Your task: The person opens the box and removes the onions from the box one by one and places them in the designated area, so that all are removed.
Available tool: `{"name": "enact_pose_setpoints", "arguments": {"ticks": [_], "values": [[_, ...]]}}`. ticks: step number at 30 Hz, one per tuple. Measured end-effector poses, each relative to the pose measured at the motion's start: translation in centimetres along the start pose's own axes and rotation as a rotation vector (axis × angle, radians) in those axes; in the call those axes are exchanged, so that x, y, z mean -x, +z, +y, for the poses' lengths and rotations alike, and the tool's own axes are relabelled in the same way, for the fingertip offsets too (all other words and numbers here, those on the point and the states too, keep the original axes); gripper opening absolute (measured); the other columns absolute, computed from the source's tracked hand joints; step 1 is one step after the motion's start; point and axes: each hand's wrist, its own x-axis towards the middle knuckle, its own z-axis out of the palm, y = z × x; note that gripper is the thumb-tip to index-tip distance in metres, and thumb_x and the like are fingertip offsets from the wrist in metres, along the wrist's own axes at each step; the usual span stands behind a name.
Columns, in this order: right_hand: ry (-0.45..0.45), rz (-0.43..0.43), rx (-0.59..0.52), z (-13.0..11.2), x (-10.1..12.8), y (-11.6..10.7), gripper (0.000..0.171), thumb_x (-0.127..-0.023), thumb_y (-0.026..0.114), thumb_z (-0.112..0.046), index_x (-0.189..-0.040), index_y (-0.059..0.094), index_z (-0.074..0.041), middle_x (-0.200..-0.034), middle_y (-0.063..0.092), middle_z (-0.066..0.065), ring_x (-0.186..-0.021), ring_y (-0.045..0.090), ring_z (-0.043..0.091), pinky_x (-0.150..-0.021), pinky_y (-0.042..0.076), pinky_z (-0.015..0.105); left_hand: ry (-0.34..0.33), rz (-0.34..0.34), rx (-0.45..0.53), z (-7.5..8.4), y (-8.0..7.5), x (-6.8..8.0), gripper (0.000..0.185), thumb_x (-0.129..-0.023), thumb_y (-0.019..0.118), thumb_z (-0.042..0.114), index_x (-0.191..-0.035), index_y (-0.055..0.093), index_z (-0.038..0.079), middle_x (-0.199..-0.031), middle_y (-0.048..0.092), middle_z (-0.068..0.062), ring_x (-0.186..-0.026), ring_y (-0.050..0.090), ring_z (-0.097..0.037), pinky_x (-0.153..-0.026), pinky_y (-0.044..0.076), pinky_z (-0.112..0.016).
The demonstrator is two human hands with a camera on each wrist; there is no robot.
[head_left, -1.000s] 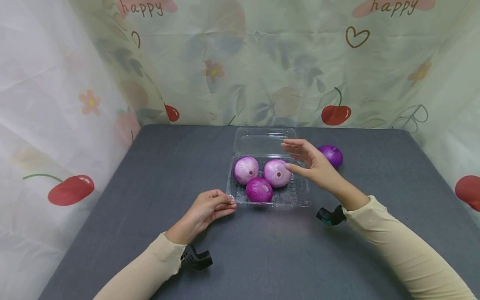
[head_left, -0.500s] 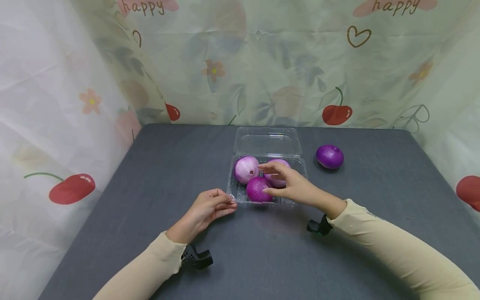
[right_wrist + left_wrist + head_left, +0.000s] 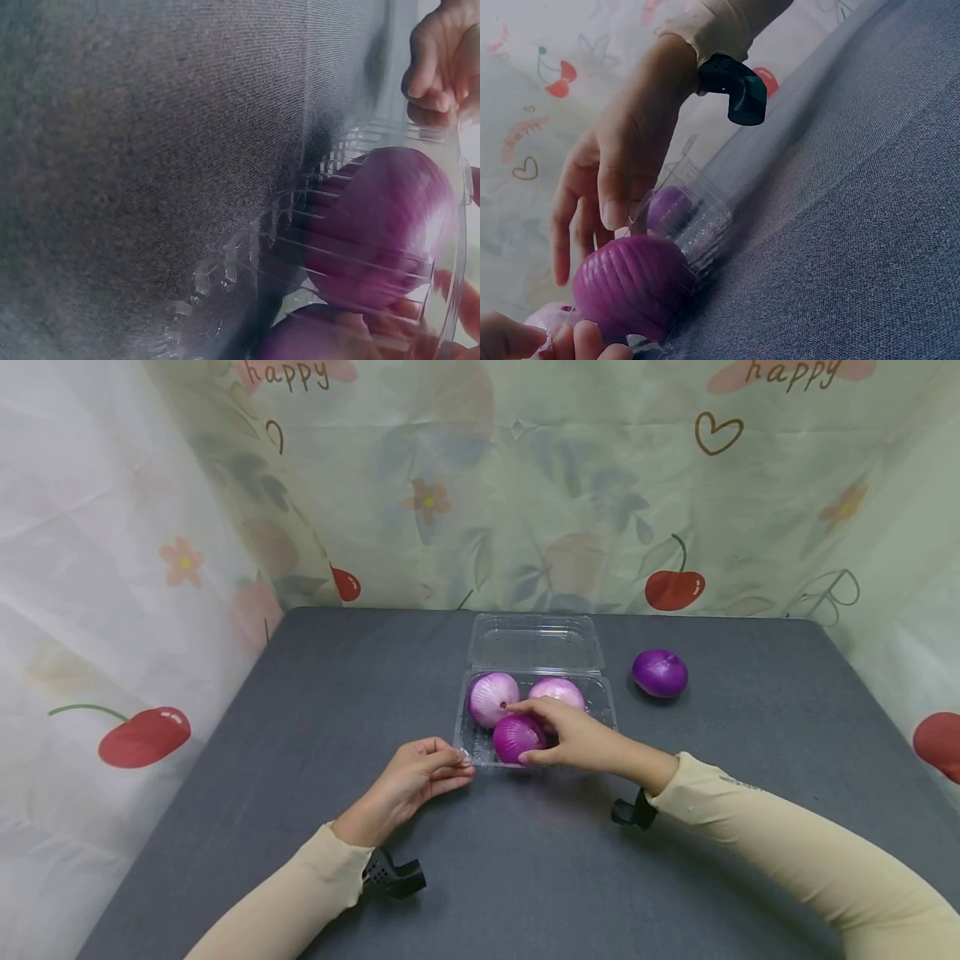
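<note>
A clear hinged plastic container (image 3: 480,758) stands with its lid folded back. My left hand (image 3: 408,781) pinches the near left corner between thumb and fingers. Inside are three onions. The magenta front onion (image 3: 517,739) has my right hand (image 3: 577,735) curved around it, thumb at the near side and fingers over the far side. Behind it lie a pale left onion (image 3: 491,697) and a pale right onion (image 3: 557,692), the latter partly hidden by that hand. The right wrist view shows the front onion (image 3: 382,225) through the container's ribbed wall.
A deep purple onion (image 3: 660,674) lies on the grey table (image 3: 360,677), to the right of the container. The transparent lid (image 3: 535,642) rests toward the back. A patterned curtain (image 3: 517,510) encloses the table at the back and sides.
My right hand has moved left and nearer from over the pale right onion to the front onion, uncovering the purple onion. My left hand has stayed at the container's corner.
</note>
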Motion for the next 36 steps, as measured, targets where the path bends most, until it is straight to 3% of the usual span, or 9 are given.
{"name": "enact_pose_setpoints", "arguments": {"ticks": [8, 19, 36], "values": [[0.063, -0.063, 0.109, -0.6, -0.3, 0.1, 0.062, -0.086, 0.073, -0.027, -0.139, 0.048, -0.008, -0.14, 0.051, 0.011, -0.125, 0.049, 0.027, -0.105, 0.045, 0.049, 0.0, -0.004, 0.0, 0.0, 0.0, 0.0, 0.005, -0.093, 0.059, 0.001, -0.088, 0.06, 0.001, -0.084, 0.07, -0.01, -0.081, 0.07, -0.018, -0.083, 0.06, -0.037], [0.165, -0.147, 0.068, -0.6, -1.2, 0.1, 0.06, -0.088, 0.07, -0.03, -0.14, 0.046, -0.011, -0.138, 0.053, 0.012, -0.121, 0.053, 0.024, -0.103, 0.046, 0.046, 0.002, 0.005, -0.017, -0.1, 0.0, 0.0, 0.004, -0.093, 0.06, 0.002, -0.09, 0.059, -0.001, -0.085, 0.069, -0.011, -0.082, 0.07, -0.018, -0.086, 0.058, -0.039], [0.155, -0.093, 0.014, -1.0, -0.9, -1.1, 0.062, -0.083, 0.076, -0.031, -0.135, 0.049, -0.014, -0.135, 0.055, 0.013, -0.117, 0.056, 0.027, -0.098, 0.052, 0.045, 0.009, 0.003, -0.011, -0.1, 0.0, -0.1, 0.006, -0.093, 0.06, 0.002, -0.09, 0.059, -0.002, -0.084, 0.069, -0.011, -0.081, 0.07, -0.018, -0.083, 0.059, -0.038]]}}
